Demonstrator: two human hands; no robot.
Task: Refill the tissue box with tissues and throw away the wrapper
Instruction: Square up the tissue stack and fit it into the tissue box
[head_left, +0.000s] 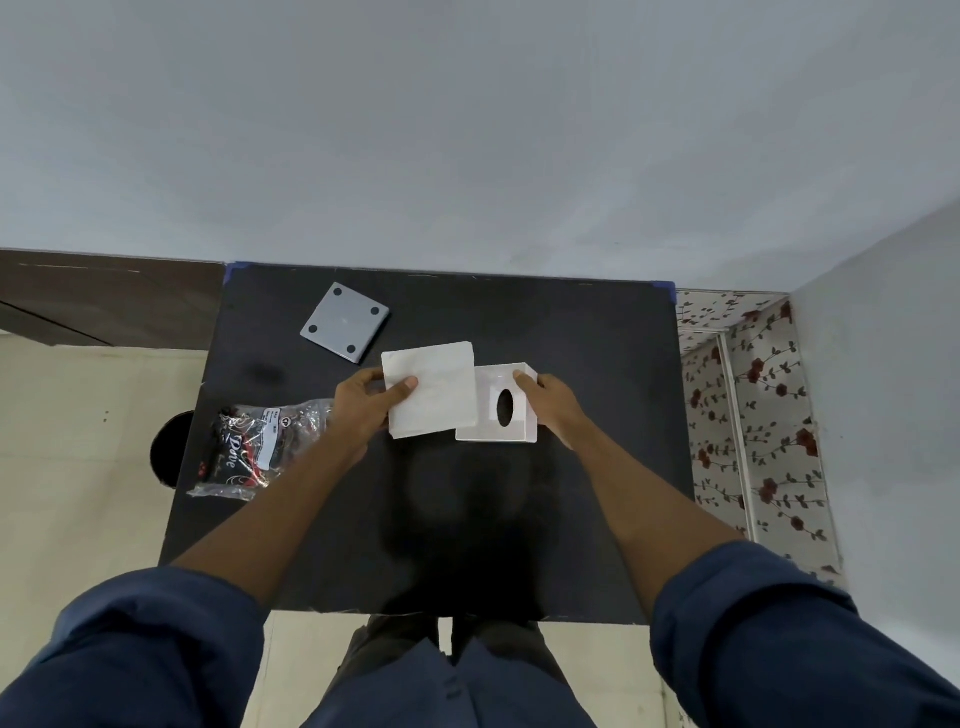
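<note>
On your far left, a dark round shape (169, 449) sat mostly hidden behind the edge of the black table (571, 493); what it was could not be made out. The empty clear wrapper (260, 447) lay crumpled near the table's left edge, its right end covered by your left wrist, its print too small to read apart from a cursive brand word. Farther back, a grey square plate (345, 322) with four dark dots at its corners lay flat, apart from everything else.

Your left hand (363, 405) gripped the stack of tissues (434, 392) by its left edge, thumb on top and the other fingers hidden beneath. The stack's right edge overlapped the white tissue box (501, 410), covering the box's left side. The box lay with its oval slot facing you; its open side could not be seen. Your right hand (553, 405) clasped the box from the right, thumb on the slotted face and the other fingers hidden behind it.
</note>
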